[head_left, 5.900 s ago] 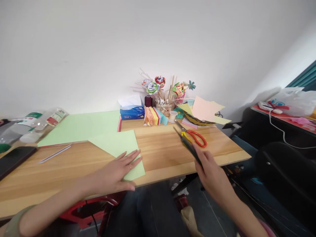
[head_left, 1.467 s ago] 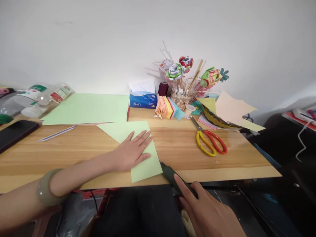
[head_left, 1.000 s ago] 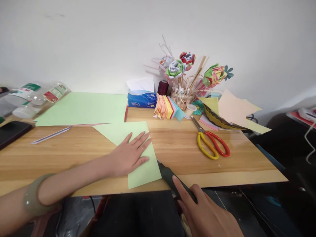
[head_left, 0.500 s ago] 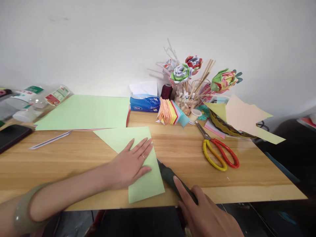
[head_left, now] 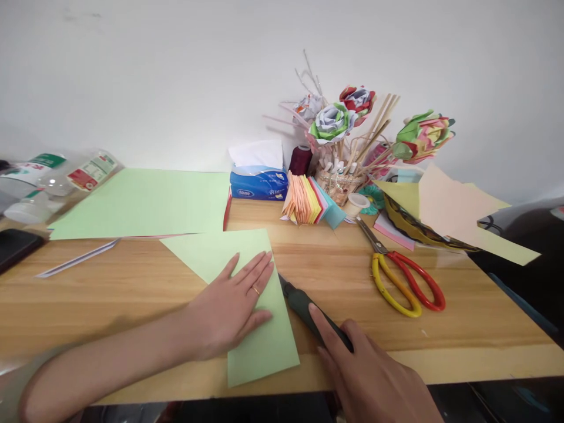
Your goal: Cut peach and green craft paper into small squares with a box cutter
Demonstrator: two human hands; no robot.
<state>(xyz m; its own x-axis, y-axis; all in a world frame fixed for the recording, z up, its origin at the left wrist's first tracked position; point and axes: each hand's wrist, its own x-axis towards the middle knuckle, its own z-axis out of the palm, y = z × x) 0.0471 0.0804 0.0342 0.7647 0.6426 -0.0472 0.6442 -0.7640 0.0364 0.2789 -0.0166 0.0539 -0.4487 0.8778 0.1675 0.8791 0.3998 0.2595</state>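
A folded light-green sheet of paper [head_left: 282,335] lies on the wooden table before me. My left hand [head_left: 235,302] rests flat on it with the fingers stretched out, pressing it down near its right edge. In my right hand [head_left: 370,364] is a knife [head_left: 304,308] with a dark green handle, my index finger laid along the top of the handle. Its narrow dark blade points away from me and touches or lies just at the paper's right edge; whether it sits inside the fold I cannot tell.
Scissors [head_left: 399,273] with yellow and red handles lie to the right. Behind are a tissue pack [head_left: 259,183], folded colored papers [head_left: 308,200], paper flowers [head_left: 332,123] and a basket [head_left: 409,226] of scraps. Green sheets [head_left: 145,202], bottles [head_left: 94,170] and a phone [head_left: 17,249] are left.
The knife has slid a little farther from me along the paper's right edge. My left hand stays flat on the paper. The whole view has shifted slightly.
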